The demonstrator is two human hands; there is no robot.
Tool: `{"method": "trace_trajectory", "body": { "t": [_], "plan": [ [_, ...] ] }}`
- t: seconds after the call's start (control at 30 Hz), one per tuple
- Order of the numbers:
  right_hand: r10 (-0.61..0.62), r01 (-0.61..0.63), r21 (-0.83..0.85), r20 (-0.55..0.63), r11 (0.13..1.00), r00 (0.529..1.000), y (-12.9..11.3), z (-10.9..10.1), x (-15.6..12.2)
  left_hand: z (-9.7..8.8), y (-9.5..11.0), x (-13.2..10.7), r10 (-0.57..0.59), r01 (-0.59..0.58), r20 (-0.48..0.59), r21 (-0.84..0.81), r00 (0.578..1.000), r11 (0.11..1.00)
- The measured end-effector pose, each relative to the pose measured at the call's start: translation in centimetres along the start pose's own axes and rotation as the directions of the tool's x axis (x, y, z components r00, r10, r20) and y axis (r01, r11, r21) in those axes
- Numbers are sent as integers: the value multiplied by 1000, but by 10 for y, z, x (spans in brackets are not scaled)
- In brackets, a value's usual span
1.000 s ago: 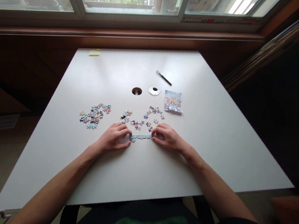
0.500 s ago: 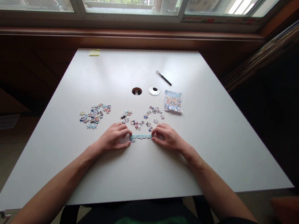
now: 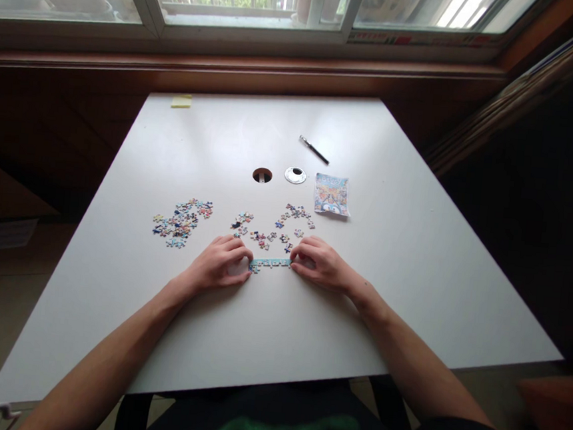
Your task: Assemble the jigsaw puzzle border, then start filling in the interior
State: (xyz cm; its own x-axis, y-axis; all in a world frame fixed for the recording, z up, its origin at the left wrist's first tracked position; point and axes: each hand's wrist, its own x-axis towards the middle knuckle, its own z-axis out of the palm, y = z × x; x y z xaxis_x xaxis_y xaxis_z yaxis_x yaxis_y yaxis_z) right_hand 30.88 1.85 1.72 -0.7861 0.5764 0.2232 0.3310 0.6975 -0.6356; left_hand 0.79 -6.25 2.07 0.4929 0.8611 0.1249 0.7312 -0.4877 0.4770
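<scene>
"So, what do you have in front of you, sitting that far off?"

"Through the head view I have the left hand (image 3: pixel 219 263) and the right hand (image 3: pixel 325 266) facing each other low over the white table (image 3: pixel 266 337). A narrow pale-blue puzzle strip (image 3: pixel 271 262) lies between them, running from side to side."

"How are the fingers set?"

"On the left, I have thumb and forefinger curled in, only a small gap apart, with the strip's left end pinched between their tips. On the right, the fingertips are bunched tight on the other end."

"And the strip's edges?"

"Far edge straight, near edge knobbly, with one bit jutting toward me at the left."

"Anything loose about it?"

"Plenty. I see scattered pieces (image 3: pixel 263 240) just beyond the strip, some close to the right fingertips. A denser heap (image 3: pixel 180 222) lies to the left, apart from the left hand."

"Farther out?"

"Beyond the right hand, a printed picture sheet (image 3: pixel 331 195), its details too small for me to read. Left of that, a round cover (image 3: pixel 295 175) near a hole (image 3: pixel 262 175) in the tabletop, then a slanted black pen (image 3: pixel 315 150). A yellow sticky note (image 3: pixel 181 101) is by the far left corner."
</scene>
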Motion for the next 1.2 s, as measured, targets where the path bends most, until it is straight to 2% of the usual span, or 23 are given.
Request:
{"method": "trace_trajectory", "body": {
  "t": [0.7, 0.8, 0.9, 1.0, 1.2],
  "plan": [
    [-1, 1, -6, 1, 1000, 1000, 2, 1, 0, 0, 0, 0, 8, -8, -1, 8, 1000, 1000],
    [-4, 4, -2, 1, 1000, 1000, 2, 2, 0, 1, -1, -1, 3, 0, -63, 52, 998, 999],
    [-2, 2, -1, 2, 1000, 1000, 2, 1, -1, 6, 0, 0, -62, 86, -133, 181, 989, 980],
    [-3, 3, 2, 1, 1000, 1000, 2, 1, 0, 10, 2, 3, -108, 124, -75, 261, 991, 957],
    [-9, 9, -1, 3, 1000, 1000, 1, 1, 1, 11, 1, 5, -126, 123, -5, 284, 992, 951]
  ]
}}
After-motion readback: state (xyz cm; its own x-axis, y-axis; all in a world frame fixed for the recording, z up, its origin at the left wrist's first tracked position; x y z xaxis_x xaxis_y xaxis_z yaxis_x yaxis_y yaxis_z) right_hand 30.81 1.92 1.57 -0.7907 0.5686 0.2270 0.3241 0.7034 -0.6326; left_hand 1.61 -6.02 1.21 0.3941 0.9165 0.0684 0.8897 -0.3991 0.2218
